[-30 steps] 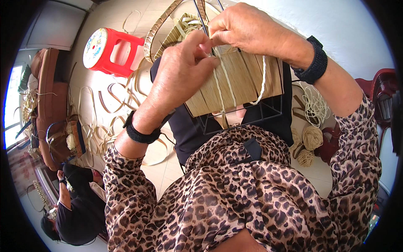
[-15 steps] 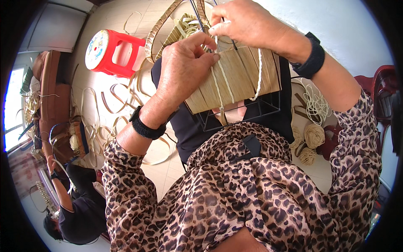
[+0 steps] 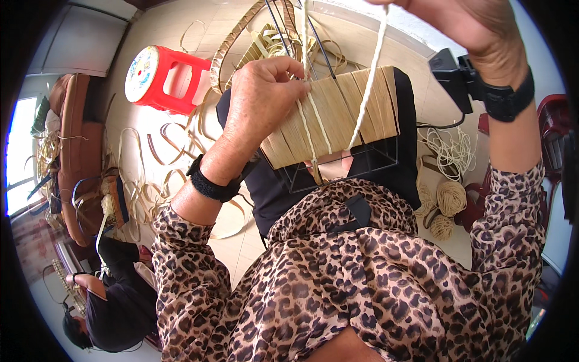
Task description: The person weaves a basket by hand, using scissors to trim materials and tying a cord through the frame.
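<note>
A black wire frame [image 3: 353, 158] wrapped in flat tan strips [image 3: 356, 102] rests on my lap. Twisted white cord [image 3: 366, 99] runs over the strips in several lines. My left hand [image 3: 260, 96] pinches the cord at the far edge of the strips, thumb and forefinger together. Up at the picture's top right, my right hand [image 3: 467, 24] holds a raised length of the cord; its fingertips are partly cut off by the upper edge. One cord line rises from the left fingertips out of view, another slants from the near edge of the strips up to the right hand.
A red stool [image 3: 181, 78] with a pale top stands at far left. Loose strips [image 3: 172, 145] litter the floor; a brown-rimmed woven piece [image 3: 229, 51] lies ahead. Balls of cord [image 3: 450, 198] and a loose white tangle [image 3: 449, 148] sit right. Another person [image 3: 117, 301] sits lower left.
My right hand has moved from beside the left hand up and to the right, drawing the cord up in a long line. The left hand stays at the strips' far edge.
</note>
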Available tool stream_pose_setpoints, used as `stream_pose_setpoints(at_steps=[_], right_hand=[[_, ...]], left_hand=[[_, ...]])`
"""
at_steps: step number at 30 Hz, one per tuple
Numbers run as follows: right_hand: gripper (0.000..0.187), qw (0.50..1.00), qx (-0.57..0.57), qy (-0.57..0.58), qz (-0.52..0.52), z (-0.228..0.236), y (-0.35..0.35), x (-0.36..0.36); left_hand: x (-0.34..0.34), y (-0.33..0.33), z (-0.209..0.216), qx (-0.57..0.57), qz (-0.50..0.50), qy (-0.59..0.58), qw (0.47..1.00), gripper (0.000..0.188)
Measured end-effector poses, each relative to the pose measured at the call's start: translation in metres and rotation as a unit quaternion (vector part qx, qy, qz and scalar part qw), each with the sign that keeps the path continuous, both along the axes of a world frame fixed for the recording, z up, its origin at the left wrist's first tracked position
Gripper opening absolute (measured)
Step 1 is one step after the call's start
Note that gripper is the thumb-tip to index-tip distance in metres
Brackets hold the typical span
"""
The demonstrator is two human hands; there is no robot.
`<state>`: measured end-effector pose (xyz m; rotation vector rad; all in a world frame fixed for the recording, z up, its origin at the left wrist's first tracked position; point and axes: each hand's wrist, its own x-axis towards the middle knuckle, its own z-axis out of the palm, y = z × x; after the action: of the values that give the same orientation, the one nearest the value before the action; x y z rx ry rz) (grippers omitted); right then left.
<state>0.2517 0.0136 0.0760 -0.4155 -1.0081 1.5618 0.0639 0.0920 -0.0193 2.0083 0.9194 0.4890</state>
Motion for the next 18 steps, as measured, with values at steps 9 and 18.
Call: stream_pose_setpoints(at_steps=[9, 18], right_hand=[[0.056, 0.989, 0.038, -0.105, -0.094, 0.011, 0.034, 0.019], [0.030, 0.937, -0.095, -0.275, -0.196, -0.024, 0.092, 0.017]], left_hand=[[0.006, -0.006, 0.016, 0.011, -0.051, 0.063, 0.997, 0.006], [0.004, -0.012, -0.002, 0.053, -0.001, -0.024, 0.998, 0.018]])
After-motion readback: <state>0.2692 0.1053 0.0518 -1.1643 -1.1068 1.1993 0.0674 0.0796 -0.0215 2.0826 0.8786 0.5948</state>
